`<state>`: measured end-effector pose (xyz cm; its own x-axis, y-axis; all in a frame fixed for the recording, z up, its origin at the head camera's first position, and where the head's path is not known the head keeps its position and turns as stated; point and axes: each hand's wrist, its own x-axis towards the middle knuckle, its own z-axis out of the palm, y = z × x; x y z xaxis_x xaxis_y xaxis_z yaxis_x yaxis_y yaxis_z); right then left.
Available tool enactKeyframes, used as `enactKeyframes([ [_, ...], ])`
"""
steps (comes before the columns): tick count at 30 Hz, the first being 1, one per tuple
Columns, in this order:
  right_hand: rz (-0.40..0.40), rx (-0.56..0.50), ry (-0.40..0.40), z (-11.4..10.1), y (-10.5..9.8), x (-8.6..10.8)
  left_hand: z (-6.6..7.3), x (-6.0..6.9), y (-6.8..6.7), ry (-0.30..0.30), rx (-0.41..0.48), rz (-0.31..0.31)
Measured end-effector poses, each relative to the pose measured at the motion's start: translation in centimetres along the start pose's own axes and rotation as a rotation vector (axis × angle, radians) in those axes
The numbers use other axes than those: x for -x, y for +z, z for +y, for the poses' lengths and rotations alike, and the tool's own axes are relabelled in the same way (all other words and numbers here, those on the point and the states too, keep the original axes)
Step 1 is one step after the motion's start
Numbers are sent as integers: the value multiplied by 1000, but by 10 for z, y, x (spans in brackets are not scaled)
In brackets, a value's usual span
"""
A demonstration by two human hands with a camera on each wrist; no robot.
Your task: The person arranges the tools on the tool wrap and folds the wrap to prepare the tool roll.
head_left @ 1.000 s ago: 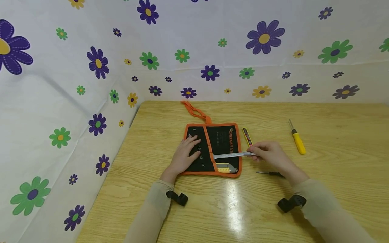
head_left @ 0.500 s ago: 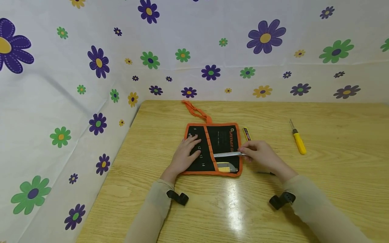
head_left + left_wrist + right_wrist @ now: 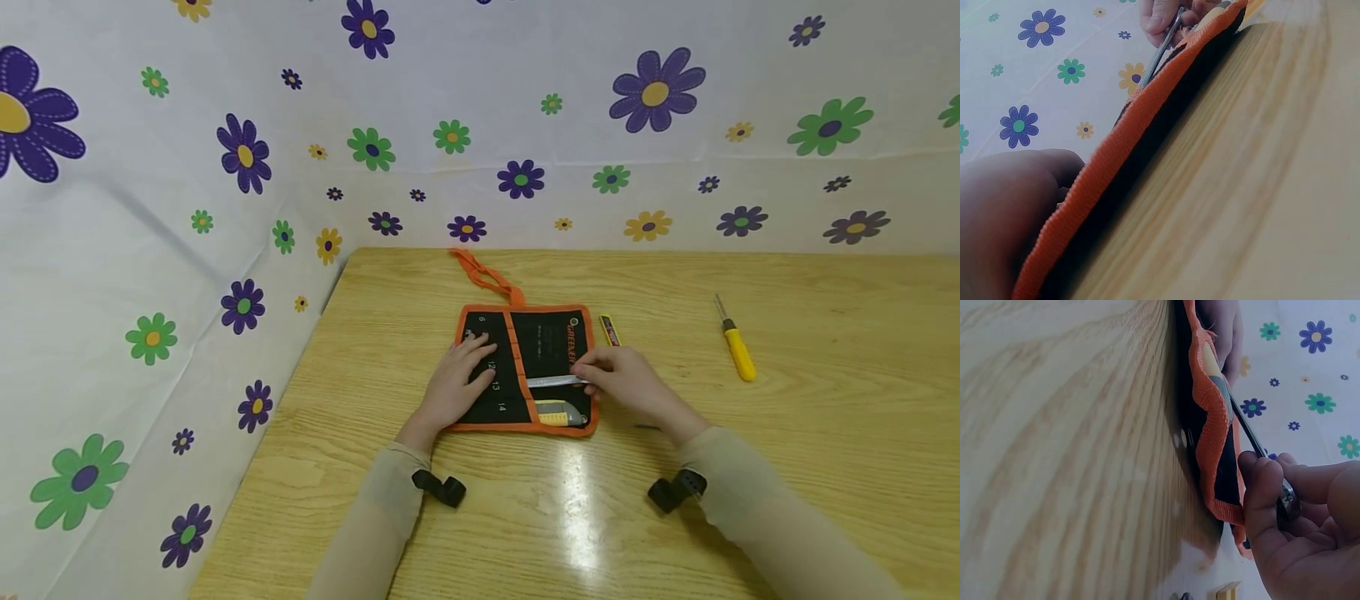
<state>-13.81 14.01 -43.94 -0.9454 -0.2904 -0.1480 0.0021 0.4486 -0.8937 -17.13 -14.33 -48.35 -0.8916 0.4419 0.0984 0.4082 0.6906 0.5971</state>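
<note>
A black tool pouch (image 3: 550,337) with orange edging lies spread on the table, numbers printed along its pocket. My left hand (image 3: 455,379) rests flat on its left part, fingers spread. With thumb and fingers, my right hand (image 3: 622,379) pinches the outer end of a silver wrench (image 3: 551,382); the other end is hidden inside a pocket. In the right wrist view the wrench's shiny end (image 3: 1289,499) shows between the fingers. A yellow and grey utility knife (image 3: 555,413) sits in the pocket beside the wrench, partly covered.
A yellow-handled screwdriver (image 3: 738,353) lies to the right on the wooden table (image 3: 840,400). Just past the pouch's right edge is a small yellow and black case (image 3: 609,329). A thin dark shaft (image 3: 647,427) shows under the right wrist. An orange strap (image 3: 483,279) trails behind.
My right hand has moved left with the wrench, which has slid further into the pocket. The left hand has stayed in place on the pouch.
</note>
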Motion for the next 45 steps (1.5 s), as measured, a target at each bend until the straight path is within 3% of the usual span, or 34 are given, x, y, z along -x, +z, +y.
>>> enactKeyframes([
  [15, -24, 95, -78, -13, 28, -15, -1, 2, 1, -19, -3, -7],
  [23, -3, 243, -77, -19, 40, -19, -3, 2, 1, -19, -6, 6],
  [33, 25, 370, -171, -22, 44, -14, -2, 2, 1, -6, 1, 8],
  [40, 36, 394, -174, -21, 43, -13, -1, 1, 2, -2, 0, 6],
  [45, 17, 349, -161, -18, 37, -10, -3, -1, 2, -7, -1, 4],
])
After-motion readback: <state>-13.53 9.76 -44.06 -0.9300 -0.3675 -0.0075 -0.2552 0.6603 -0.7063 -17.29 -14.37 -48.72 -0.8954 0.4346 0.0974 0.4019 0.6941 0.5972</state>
